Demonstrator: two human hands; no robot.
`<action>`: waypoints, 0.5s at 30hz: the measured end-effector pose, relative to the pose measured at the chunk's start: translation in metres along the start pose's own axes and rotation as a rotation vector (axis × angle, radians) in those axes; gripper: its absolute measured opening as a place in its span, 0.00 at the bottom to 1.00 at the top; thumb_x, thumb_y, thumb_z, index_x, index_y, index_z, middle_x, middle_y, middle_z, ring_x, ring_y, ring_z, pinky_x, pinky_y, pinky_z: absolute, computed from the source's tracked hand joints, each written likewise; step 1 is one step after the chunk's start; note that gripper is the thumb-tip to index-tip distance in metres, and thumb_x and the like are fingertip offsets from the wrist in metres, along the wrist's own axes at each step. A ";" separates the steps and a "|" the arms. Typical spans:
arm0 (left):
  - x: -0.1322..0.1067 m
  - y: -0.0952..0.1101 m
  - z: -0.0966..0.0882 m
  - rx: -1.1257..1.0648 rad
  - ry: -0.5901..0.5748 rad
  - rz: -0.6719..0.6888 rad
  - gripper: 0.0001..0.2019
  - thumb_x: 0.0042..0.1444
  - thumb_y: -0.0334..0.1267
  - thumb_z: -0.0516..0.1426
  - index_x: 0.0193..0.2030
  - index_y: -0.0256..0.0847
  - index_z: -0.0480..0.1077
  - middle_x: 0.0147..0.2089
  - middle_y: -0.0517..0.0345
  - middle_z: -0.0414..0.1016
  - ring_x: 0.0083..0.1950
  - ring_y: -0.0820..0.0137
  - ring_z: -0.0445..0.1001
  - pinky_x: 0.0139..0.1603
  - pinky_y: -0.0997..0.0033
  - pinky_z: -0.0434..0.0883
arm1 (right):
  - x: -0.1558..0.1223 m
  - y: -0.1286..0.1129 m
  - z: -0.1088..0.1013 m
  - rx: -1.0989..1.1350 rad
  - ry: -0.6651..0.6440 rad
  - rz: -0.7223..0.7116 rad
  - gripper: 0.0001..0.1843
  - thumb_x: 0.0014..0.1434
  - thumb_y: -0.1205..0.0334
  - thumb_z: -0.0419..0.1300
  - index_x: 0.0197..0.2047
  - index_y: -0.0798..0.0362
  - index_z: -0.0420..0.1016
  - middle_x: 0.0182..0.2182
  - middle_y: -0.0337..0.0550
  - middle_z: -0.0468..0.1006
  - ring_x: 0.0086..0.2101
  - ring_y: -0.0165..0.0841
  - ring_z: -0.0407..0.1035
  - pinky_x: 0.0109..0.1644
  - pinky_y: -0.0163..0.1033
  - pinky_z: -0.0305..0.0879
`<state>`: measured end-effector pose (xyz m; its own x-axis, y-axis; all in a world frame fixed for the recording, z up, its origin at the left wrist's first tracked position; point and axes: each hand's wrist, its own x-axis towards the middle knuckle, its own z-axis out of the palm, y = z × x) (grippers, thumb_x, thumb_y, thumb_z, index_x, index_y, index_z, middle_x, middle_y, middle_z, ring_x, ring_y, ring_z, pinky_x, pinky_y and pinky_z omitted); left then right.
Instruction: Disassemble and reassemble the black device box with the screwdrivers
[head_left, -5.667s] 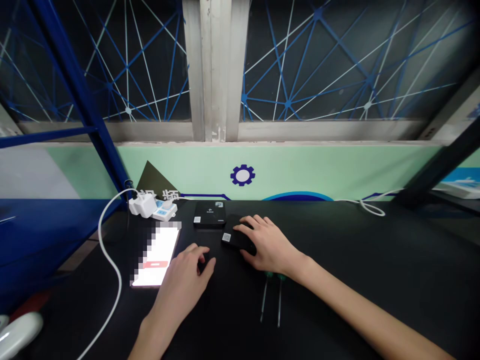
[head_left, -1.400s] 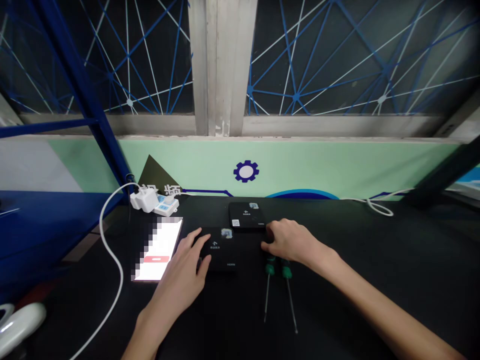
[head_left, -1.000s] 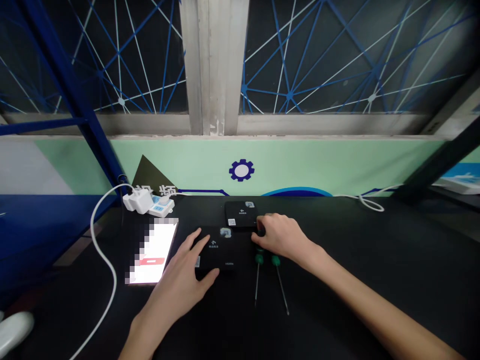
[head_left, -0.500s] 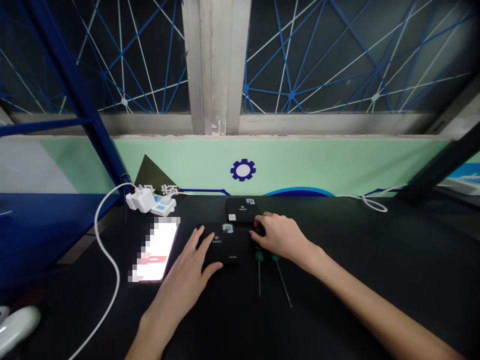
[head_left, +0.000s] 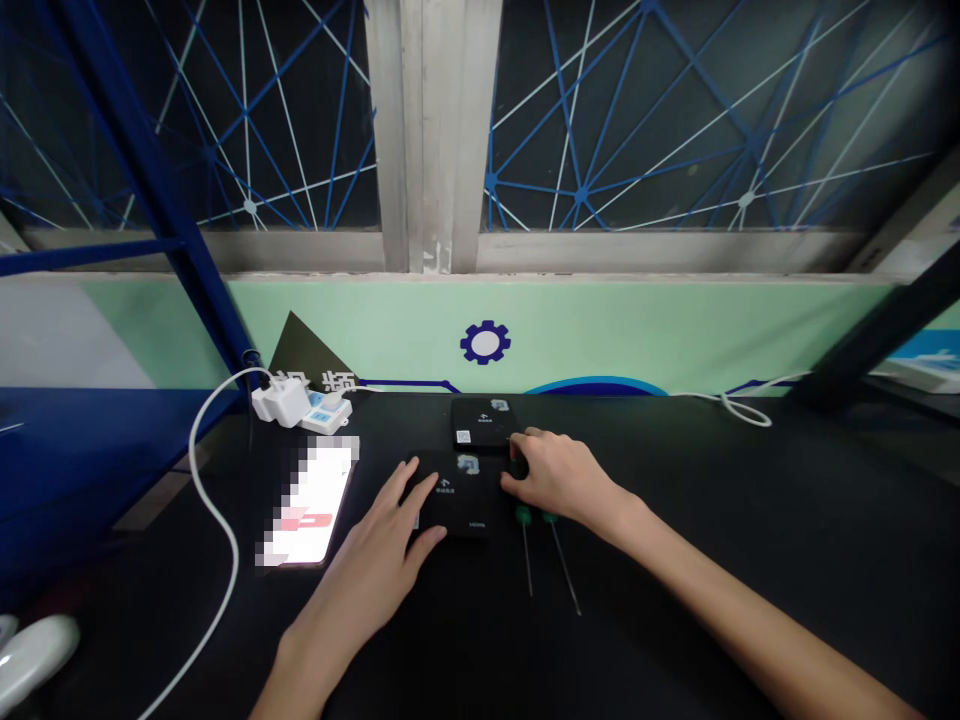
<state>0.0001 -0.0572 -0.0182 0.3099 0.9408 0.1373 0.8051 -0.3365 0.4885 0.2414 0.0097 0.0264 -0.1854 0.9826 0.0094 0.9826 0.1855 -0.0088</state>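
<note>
A flat black box (head_left: 457,500) lay near the back of the desk (head_left: 712,600), its long axis running across, printed logo facing up. The left hand (head_left: 367,560) rested against its left side, fingers spread open, gripping nothing clearly. The right hand (head_left: 559,480) curled at its right edge; whether that grip had hold, I could not tell. A second black box (head_left: 480,425) sat just behind it. Two green-handled screwdrivers (head_left: 523,516) lay just right of it, shafts toward the person, where a sideways slide of the box could knock them. A lit phone (head_left: 307,505) lay left.
</note>
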 end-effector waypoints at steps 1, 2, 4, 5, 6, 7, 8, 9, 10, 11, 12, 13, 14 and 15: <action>0.000 0.000 0.000 -0.002 0.006 -0.001 0.26 0.69 0.52 0.49 0.72 0.58 0.54 0.77 0.59 0.47 0.73 0.55 0.57 0.61 0.55 0.72 | 0.000 0.000 0.000 -0.003 -0.002 0.006 0.16 0.57 0.52 0.60 0.43 0.55 0.77 0.41 0.53 0.79 0.39 0.46 0.77 0.36 0.41 0.63; 0.000 0.000 0.000 -0.002 0.010 -0.002 0.26 0.69 0.52 0.49 0.72 0.58 0.54 0.77 0.59 0.47 0.73 0.54 0.57 0.60 0.55 0.72 | 0.001 0.000 0.000 -0.006 -0.003 0.012 0.16 0.57 0.53 0.59 0.43 0.55 0.77 0.41 0.52 0.79 0.39 0.46 0.77 0.36 0.41 0.63; -0.001 -0.001 0.000 0.001 0.011 -0.001 0.26 0.69 0.52 0.49 0.72 0.58 0.54 0.77 0.59 0.48 0.72 0.54 0.58 0.60 0.55 0.72 | 0.001 0.001 0.000 -0.008 -0.003 0.023 0.16 0.58 0.53 0.59 0.43 0.55 0.77 0.41 0.52 0.79 0.39 0.46 0.77 0.36 0.41 0.63; -0.001 0.000 -0.001 0.002 0.011 0.001 0.26 0.69 0.52 0.49 0.72 0.58 0.55 0.77 0.59 0.48 0.72 0.54 0.58 0.60 0.54 0.72 | 0.002 0.001 0.000 -0.009 -0.004 0.028 0.15 0.58 0.53 0.59 0.43 0.54 0.77 0.40 0.52 0.80 0.39 0.46 0.77 0.36 0.41 0.63; -0.001 0.000 -0.002 0.004 0.012 0.004 0.26 0.69 0.52 0.49 0.72 0.58 0.55 0.77 0.59 0.48 0.72 0.54 0.59 0.60 0.54 0.72 | 0.002 0.001 0.000 -0.011 -0.004 0.032 0.15 0.58 0.53 0.59 0.42 0.54 0.77 0.40 0.52 0.80 0.40 0.46 0.77 0.36 0.41 0.63; -0.001 0.000 -0.002 0.008 0.012 0.006 0.26 0.69 0.52 0.49 0.72 0.58 0.54 0.77 0.58 0.48 0.72 0.54 0.59 0.61 0.53 0.72 | 0.002 0.002 0.000 -0.014 -0.003 0.034 0.15 0.58 0.53 0.59 0.42 0.54 0.77 0.40 0.52 0.80 0.40 0.46 0.77 0.36 0.41 0.63; -0.001 0.000 -0.003 0.012 0.007 0.007 0.26 0.69 0.52 0.49 0.72 0.58 0.54 0.77 0.58 0.48 0.72 0.54 0.59 0.61 0.53 0.72 | 0.002 0.002 0.000 -0.018 -0.001 0.036 0.15 0.58 0.53 0.59 0.42 0.54 0.77 0.40 0.52 0.80 0.40 0.46 0.77 0.36 0.41 0.63; -0.001 0.000 -0.004 0.016 -0.003 0.007 0.27 0.69 0.52 0.49 0.72 0.58 0.54 0.77 0.59 0.48 0.72 0.54 0.59 0.61 0.53 0.72 | 0.002 0.002 0.001 -0.023 0.001 0.038 0.15 0.58 0.53 0.59 0.42 0.54 0.77 0.40 0.52 0.80 0.40 0.47 0.77 0.36 0.41 0.64; -0.001 0.000 -0.005 0.021 -0.015 0.005 0.27 0.69 0.52 0.49 0.73 0.58 0.53 0.77 0.59 0.48 0.72 0.54 0.59 0.61 0.53 0.72 | 0.002 0.003 0.001 -0.030 0.002 0.041 0.15 0.58 0.53 0.59 0.42 0.55 0.77 0.40 0.53 0.80 0.40 0.47 0.77 0.36 0.42 0.64; -0.001 0.000 -0.005 0.023 -0.028 0.002 0.27 0.69 0.52 0.49 0.73 0.58 0.52 0.77 0.60 0.47 0.72 0.54 0.59 0.61 0.54 0.72 | 0.002 0.003 0.001 -0.039 0.002 0.043 0.16 0.58 0.53 0.58 0.42 0.55 0.77 0.40 0.53 0.80 0.40 0.48 0.77 0.36 0.42 0.64; -0.001 0.000 -0.006 0.024 -0.038 -0.002 0.27 0.69 0.52 0.49 0.73 0.58 0.51 0.77 0.60 0.47 0.72 0.54 0.58 0.60 0.54 0.72 | 0.003 0.004 0.001 -0.049 0.001 0.047 0.16 0.57 0.53 0.58 0.42 0.55 0.77 0.40 0.54 0.80 0.40 0.48 0.77 0.36 0.42 0.64; -0.001 0.000 -0.006 0.023 -0.042 -0.006 0.28 0.69 0.52 0.49 0.73 0.59 0.51 0.77 0.61 0.47 0.72 0.54 0.59 0.60 0.54 0.73 | 0.003 0.005 0.001 -0.060 -0.001 0.050 0.17 0.57 0.53 0.58 0.43 0.55 0.77 0.40 0.54 0.80 0.40 0.49 0.77 0.36 0.43 0.64; -0.002 0.000 -0.006 0.022 -0.041 -0.008 0.28 0.69 0.52 0.48 0.73 0.59 0.51 0.77 0.61 0.46 0.72 0.54 0.59 0.60 0.55 0.73 | 0.003 0.006 0.001 -0.069 -0.004 0.053 0.17 0.57 0.52 0.58 0.43 0.56 0.77 0.40 0.55 0.80 0.40 0.49 0.77 0.36 0.43 0.64; -0.002 0.000 -0.006 0.021 -0.038 -0.009 0.28 0.69 0.53 0.48 0.73 0.59 0.51 0.77 0.61 0.46 0.72 0.54 0.59 0.60 0.54 0.73 | 0.003 0.007 0.001 -0.078 -0.006 0.056 0.17 0.57 0.52 0.58 0.43 0.56 0.77 0.40 0.55 0.80 0.40 0.50 0.77 0.36 0.43 0.64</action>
<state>-0.0036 -0.0585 -0.0135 0.3209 0.9418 0.1002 0.8184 -0.3290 0.4711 0.2476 0.0142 0.0254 -0.1298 0.9915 0.0048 0.9892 0.1291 0.0690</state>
